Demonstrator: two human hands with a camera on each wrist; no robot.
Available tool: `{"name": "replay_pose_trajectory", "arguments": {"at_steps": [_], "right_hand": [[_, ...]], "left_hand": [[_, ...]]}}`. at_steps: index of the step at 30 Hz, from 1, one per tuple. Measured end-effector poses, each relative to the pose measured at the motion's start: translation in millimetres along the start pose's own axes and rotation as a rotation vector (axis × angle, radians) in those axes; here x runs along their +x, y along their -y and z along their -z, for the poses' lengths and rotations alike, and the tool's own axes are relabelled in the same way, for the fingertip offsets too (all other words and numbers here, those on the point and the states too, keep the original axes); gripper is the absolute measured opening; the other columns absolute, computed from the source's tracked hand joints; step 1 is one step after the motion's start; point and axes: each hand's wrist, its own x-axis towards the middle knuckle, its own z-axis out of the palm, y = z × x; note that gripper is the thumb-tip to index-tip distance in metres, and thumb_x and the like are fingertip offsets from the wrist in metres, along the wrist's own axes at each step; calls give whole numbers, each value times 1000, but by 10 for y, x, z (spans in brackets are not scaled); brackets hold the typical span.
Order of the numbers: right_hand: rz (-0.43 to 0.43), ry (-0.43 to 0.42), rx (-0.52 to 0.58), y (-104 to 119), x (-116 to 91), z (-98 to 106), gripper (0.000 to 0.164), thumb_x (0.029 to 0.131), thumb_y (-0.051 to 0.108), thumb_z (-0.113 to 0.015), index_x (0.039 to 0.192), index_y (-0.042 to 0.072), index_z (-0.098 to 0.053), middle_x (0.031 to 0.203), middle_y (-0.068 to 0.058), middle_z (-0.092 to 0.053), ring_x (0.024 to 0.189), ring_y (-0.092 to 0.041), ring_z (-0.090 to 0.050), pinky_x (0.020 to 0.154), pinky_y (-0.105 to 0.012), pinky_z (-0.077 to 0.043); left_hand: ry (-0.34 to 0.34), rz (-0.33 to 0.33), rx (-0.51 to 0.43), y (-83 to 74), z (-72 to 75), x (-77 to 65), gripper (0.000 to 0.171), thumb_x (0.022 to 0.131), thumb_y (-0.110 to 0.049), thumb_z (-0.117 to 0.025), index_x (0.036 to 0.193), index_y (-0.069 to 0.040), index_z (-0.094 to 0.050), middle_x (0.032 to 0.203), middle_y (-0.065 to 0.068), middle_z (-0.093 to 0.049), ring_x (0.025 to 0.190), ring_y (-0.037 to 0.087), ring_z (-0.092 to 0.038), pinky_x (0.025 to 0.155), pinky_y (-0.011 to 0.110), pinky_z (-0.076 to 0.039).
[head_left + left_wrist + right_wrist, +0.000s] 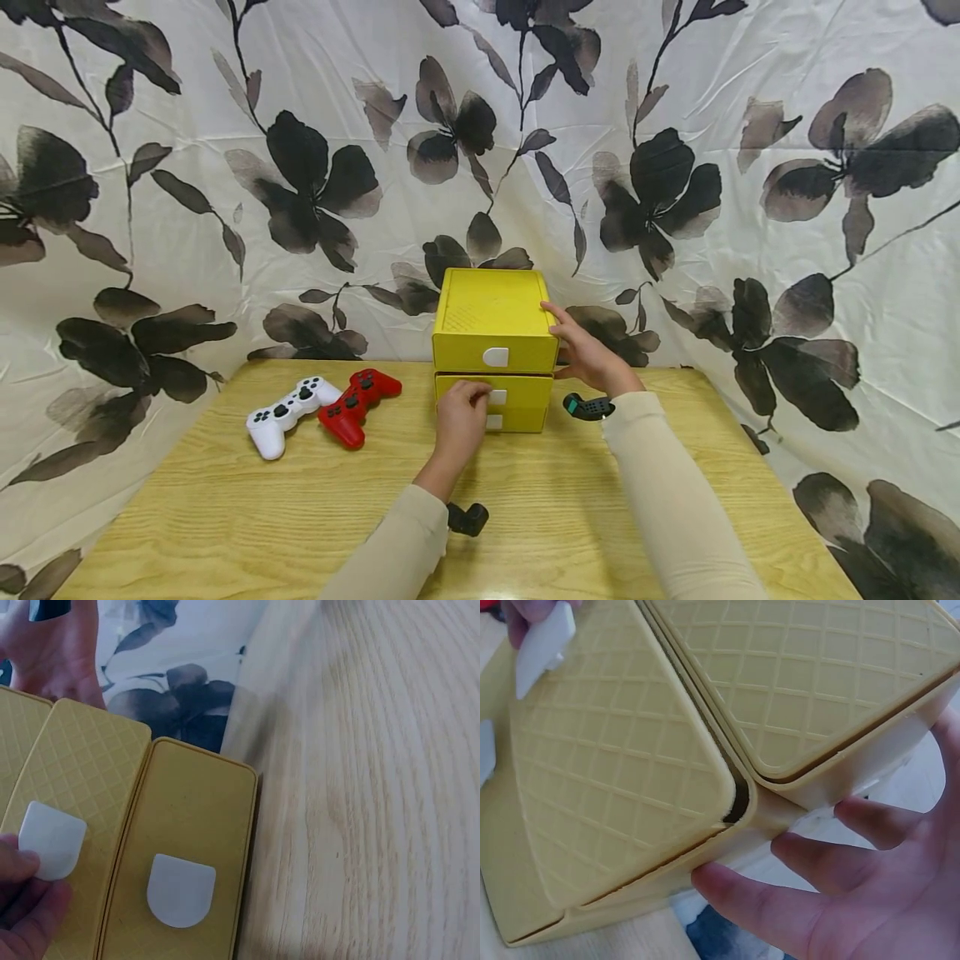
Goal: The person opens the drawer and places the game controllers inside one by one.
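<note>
A small yellow drawer cabinet (495, 304) with three stacked drawers stands at the back middle of the table. My left hand (462, 412) is at the middle drawer (622, 750); its thumb and fingers pinch that drawer's white tab handle (52, 840). The middle drawer's front sits slightly out of its frame, with a dark gap at one corner in the right wrist view. Below it, the bottom drawer (187, 810) has its own white tab (181, 891). My right hand (592, 354) lies spread along the cabinet's right side, fingertips (716, 881) against the wall.
A white game controller (288, 412) and a red game controller (356, 408) lie side by side on the wooden table (247, 517), left of the cabinet. Floral cloth (315, 75) hangs behind and at both sides. Dark wrist devices (588, 407) sit on both wrists.
</note>
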Motion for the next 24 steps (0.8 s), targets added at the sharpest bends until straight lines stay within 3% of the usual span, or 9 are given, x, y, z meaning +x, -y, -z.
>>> {"name": "replay_pose_trajectory", "arguments": {"at_steps": [24], "right_hand": [[-20,57,36,58,-12,50,60,102,35,-38,153,42,-8,163,-7,-2,145,-49,-17,107,-71,-26]], "left_hand": [[19,-22,-16,-82,113,-222,11,87,0,-67,88,-5,-76,88,7,-69,77,17,-65,65,24,-55]]}}
